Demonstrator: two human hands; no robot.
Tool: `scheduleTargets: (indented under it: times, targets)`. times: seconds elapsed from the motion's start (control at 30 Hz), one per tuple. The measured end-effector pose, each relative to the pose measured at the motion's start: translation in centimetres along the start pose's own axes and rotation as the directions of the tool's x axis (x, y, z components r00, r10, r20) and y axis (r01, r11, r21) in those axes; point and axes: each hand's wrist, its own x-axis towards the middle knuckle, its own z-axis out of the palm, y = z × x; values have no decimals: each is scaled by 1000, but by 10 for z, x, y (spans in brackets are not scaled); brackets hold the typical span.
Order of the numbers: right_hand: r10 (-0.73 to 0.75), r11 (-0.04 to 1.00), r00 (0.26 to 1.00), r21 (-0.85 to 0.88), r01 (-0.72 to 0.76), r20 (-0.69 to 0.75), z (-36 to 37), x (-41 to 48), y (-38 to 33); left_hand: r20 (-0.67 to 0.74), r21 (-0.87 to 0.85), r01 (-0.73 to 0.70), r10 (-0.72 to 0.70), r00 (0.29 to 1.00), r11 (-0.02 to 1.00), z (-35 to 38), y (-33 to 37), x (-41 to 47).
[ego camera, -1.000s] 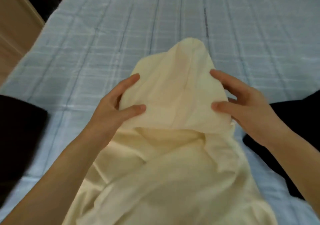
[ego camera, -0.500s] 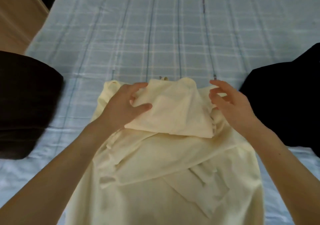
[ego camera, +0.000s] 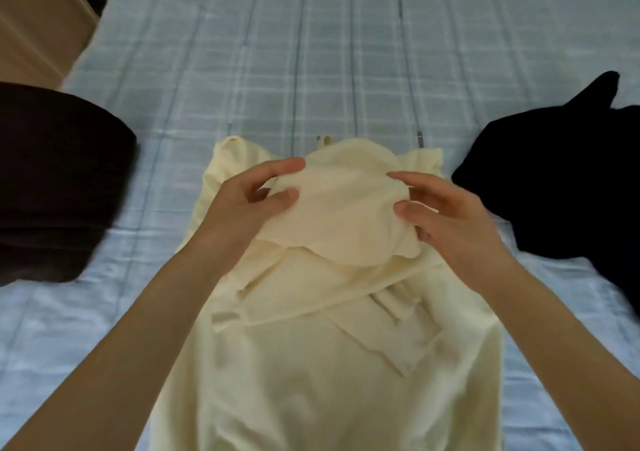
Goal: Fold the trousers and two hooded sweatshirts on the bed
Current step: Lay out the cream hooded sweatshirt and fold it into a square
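Note:
A cream hooded sweatshirt (ego camera: 311,364) lies lengthwise on the bed in front of me, sleeves crossed over its chest. Its hood (ego camera: 343,204) is folded down toward me over the upper chest. My left hand (ego camera: 242,208) pinches the hood's left edge between thumb and fingers. My right hand (ego camera: 446,215) grips the hood's right edge the same way. A dark brown garment (ego camera: 59,183) lies at the left, and a black garment (ego camera: 561,187) lies crumpled at the right.
The bed (ego camera: 311,52) has a pale blue checked cover and stretches away beyond the sweatshirt. A light wooden piece of furniture (ego camera: 31,20) stands off the bed's far left corner.
The hood stood raised and extended away from me; it has been brought down over the sweatshirt's chest. Both hands moved down with it, and my right hand has closed on its edge.

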Motion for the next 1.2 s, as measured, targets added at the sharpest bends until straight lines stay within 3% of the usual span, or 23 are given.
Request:
scheduleTargets:
  times: [0.13,0.27,0.33,0.43,0.5,0.57,0.67,0.8,0.87,0.93,0.97,1.0,1.03,1.07,1.13,1.2]
  targets:
    - [144,984,989,-114,-140,31,16,-58,38,20,50,166,-167,986,985,-5,-50,-50]
    - [201,922,980,-338,-188,2,30,-78,71,55,100,195,-201,978,976,-4,-80,-55]
    - [90,897,996,-433,-88,-15,31,-82,60,76,191,158,-175,982,969,-7,-74,-51]
    - [-304,794,943,-583,173,-134,32,-78,27,25,372,60,-74,997,926,-7,-53,-47]
    - [-361,770,908,-617,162,-212,32,-58,19,-43,453,-13,36,998,891,-2,-40,-40]
    - [-194,855,962,-514,71,-190,37,-36,20,19,439,-32,27,999,898,9,-35,-31]
    - [129,951,991,-278,-136,-43,41,-28,29,155,360,85,-149,977,929,26,-37,-28]
    - [221,950,965,-254,-179,144,25,-65,25,293,270,212,-290,911,939,13,-32,-59]
    - [226,941,961,-289,-174,158,17,-80,23,362,274,232,-324,874,933,4,-27,-77]
    - [100,931,995,-354,-91,9,17,-80,25,219,253,186,-243,945,949,7,-28,-81]
    - [-11,910,998,-414,-14,-59,20,-75,28,90,308,96,-130,987,947,11,-34,-78]
    - [-100,873,992,-485,50,-78,27,-68,32,-7,455,-28,35,999,890,18,-41,-74]
    - [-137,827,989,-556,81,-59,37,-61,37,7,647,-149,189,982,748,26,-49,-71]
    - [-122,776,992,-626,79,-26,48,-56,46,98,806,-229,257,961,547,32,-63,-69]
    - [-97,568,994,-818,89,40,63,-51,76,216,935,-261,198,956,241,35,-103,-69]
    - [-81,379,992,-918,119,96,66,-54,111,238,954,-261,155,959,149,29,-135,-72]
